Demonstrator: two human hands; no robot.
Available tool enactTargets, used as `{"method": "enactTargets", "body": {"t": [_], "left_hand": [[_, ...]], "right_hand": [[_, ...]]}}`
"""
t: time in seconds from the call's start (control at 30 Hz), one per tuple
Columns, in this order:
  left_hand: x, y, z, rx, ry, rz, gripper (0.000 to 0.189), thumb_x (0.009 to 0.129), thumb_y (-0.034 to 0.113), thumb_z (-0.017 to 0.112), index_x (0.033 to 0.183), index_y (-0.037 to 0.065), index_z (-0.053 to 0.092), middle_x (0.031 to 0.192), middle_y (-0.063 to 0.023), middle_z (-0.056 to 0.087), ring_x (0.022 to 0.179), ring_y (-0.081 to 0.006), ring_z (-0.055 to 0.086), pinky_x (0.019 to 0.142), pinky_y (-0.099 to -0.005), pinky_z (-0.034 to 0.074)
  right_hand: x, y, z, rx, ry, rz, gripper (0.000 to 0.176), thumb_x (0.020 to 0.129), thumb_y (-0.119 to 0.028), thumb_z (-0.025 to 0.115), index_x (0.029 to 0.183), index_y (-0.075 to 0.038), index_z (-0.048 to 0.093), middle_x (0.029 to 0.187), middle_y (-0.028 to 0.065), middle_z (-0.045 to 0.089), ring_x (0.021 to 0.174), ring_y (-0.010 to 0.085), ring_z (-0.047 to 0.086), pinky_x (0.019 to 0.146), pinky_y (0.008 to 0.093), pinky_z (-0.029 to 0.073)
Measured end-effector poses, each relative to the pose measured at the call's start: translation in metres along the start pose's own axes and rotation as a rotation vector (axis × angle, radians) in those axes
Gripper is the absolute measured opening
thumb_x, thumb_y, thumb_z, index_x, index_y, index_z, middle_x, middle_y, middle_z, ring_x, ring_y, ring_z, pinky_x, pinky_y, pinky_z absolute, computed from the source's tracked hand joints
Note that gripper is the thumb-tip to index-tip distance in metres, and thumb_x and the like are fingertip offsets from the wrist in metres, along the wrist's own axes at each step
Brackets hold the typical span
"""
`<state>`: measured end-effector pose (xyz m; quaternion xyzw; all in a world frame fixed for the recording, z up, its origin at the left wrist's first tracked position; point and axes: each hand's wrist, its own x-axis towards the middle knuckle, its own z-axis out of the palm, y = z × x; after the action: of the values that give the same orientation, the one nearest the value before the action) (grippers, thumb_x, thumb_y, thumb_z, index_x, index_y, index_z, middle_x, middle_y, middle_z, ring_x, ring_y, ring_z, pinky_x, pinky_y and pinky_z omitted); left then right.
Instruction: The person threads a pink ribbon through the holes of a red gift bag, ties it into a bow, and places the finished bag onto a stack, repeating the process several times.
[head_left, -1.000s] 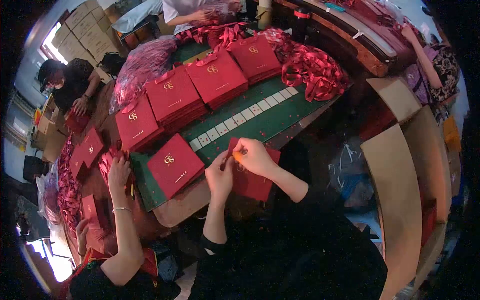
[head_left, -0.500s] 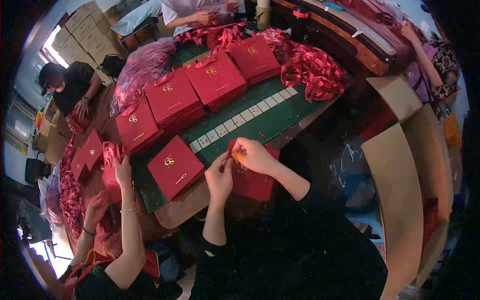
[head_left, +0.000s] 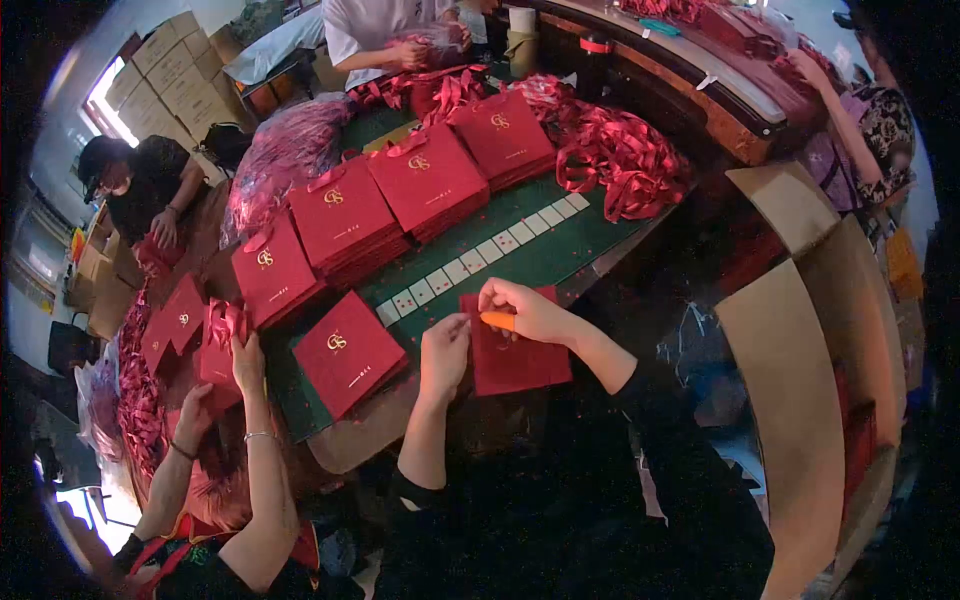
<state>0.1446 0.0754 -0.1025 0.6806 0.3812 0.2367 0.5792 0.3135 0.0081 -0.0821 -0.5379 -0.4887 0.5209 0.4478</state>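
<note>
A red gift bag with a gold logo lies flat in front of me, near the table's edge. My left hand is closed at its left edge, thumb and fingertips pressed together there. Over the bag's upper part my right hand curls with its fingers pinched; one finger wears an orange cover. Whatever the right fingertips hold is hidden. To the left, another red gift bag lies on the green mat, beside a row of small white cards.
Stacks of red bags line the far side of the mat. Red ribbons heap behind them. An open cardboard box stands at right. A co-worker's hands handle a red bag close on my left; other people work around the table.
My hands have moved slightly apart, the right one shifting rightward. More of the red gift bag's front shows, and it sits straighter. The co-worker's lower hand at left has risen toward their bag.
</note>
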Motion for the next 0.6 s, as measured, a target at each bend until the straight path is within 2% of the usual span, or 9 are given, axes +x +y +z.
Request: {"method": "enactTargets", "body": {"t": [0.03,0.07,0.1,0.13,0.17,0.27,0.37,0.47,0.6], "left_hand": [[0.001,0.001,0.001,0.191,0.083,0.060,0.017,0.091,0.005,0.051,0.100,-0.006,0.061,0.084,-0.0054,0.064,0.073,-0.0082,0.055,0.066,-0.0231,0.045],[0.003,-0.007,0.002,0.192,0.081,0.062,0.017,0.091,0.005,0.051,0.100,-0.006,0.061,0.084,-0.0054,0.064,0.073,-0.0082,0.055,0.066,-0.0231,0.045],[0.005,-0.013,0.006,0.119,0.175,0.118,0.016,0.088,0.005,0.054,0.097,-0.006,0.062,0.079,-0.0105,0.065,0.070,-0.0096,0.057,0.063,-0.0250,0.046],[0.006,-0.018,0.009,0.044,0.270,0.172,0.016,0.086,0.005,0.056,0.094,-0.006,0.063,0.073,-0.0155,0.065,0.066,-0.0110,0.059,0.061,-0.0268,0.047],[0.007,-0.024,0.010,0.043,0.268,0.171,0.016,0.086,0.005,0.056,0.094,-0.006,0.063,0.073,-0.0155,0.065,0.066,-0.0110,0.059,0.061,-0.0268,0.047],[-0.004,-0.003,0.013,0.165,0.371,0.225,0.015,0.086,0.005,0.057,0.092,-0.006,0.064,0.074,-0.0147,0.066,0.066,-0.0112,0.060,0.061,-0.0268,0.047],[-0.003,-0.007,0.013,0.155,0.372,0.186,0.015,0.085,0.005,0.057,0.092,-0.006,0.064,0.075,-0.0151,0.066,0.065,-0.0116,0.060,0.061,-0.0266,0.047],[-0.002,-0.015,0.013,0.135,0.398,0.212,0.015,0.085,0.005,0.057,0.092,-0.006,0.064,0.075,-0.0150,0.066,0.065,-0.0110,0.060,0.061,-0.0263,0.047],[-0.010,0.000,0.015,0.123,0.389,0.114,0.014,0.086,0.005,0.057,0.092,-0.006,0.064,0.075,-0.0112,0.066,0.067,-0.0082,0.058,0.060,-0.0248,0.047]], "right_hand": [[-0.001,0.001,-0.001,0.024,-0.016,0.003,0.018,0.085,-0.003,0.059,0.097,-0.004,0.045,0.079,0.0020,0.059,0.072,0.0086,0.054,0.063,0.0234,0.042],[-0.001,0.002,-0.001,0.047,-0.031,0.005,0.020,0.085,-0.004,0.060,0.097,-0.004,0.044,0.079,0.0017,0.058,0.072,0.0073,0.054,0.063,0.0225,0.042],[0.000,0.007,-0.002,0.046,-0.028,0.005,0.020,0.085,-0.004,0.060,0.097,-0.004,0.044,0.079,0.0017,0.058,0.072,0.0073,0.054,0.063,0.0225,0.042],[0.003,0.015,-0.003,0.035,-0.042,-0.088,0.021,0.085,-0.004,0.061,0.097,-0.005,0.044,0.079,0.0017,0.059,0.071,0.0064,0.053,0.062,0.0218,0.041],[0.004,0.021,-0.004,0.025,-0.057,-0.179,0.022,0.084,-0.004,0.063,0.097,-0.005,0.045,0.079,0.0017,0.059,0.070,0.0054,0.052,0.060,0.0211,0.041],[0.002,0.014,-0.006,0.087,-0.074,-0.078,0.025,0.084,-0.007,0.066,0.096,-0.005,0.045,0.077,0.0015,0.059,0.070,0.0046,0.052,0.057,0.0209,0.040],[0.001,0.013,-0.006,0.084,-0.075,-0.102,0.022,0.086,-0.010,0.063,0.096,-0.006,0.044,0.070,0.0033,0.062,0.054,0.0059,0.051,0.048,0.0202,0.038],[0.001,0.010,-0.006,0.079,-0.063,-0.031,0.021,0.084,-0.009,0.065,0.093,-0.006,0.045,0.070,0.0030,0.061,0.053,0.0057,0.051,0.047,0.0202,0.038],[0.000,0.011,-0.013,0.124,-0.061,-0.042,0.022,0.083,-0.006,0.065,0.092,-0.005,0.046,0.069,0.0027,0.060,0.049,0.0066,0.051,0.044,0.0201,0.039]]}}
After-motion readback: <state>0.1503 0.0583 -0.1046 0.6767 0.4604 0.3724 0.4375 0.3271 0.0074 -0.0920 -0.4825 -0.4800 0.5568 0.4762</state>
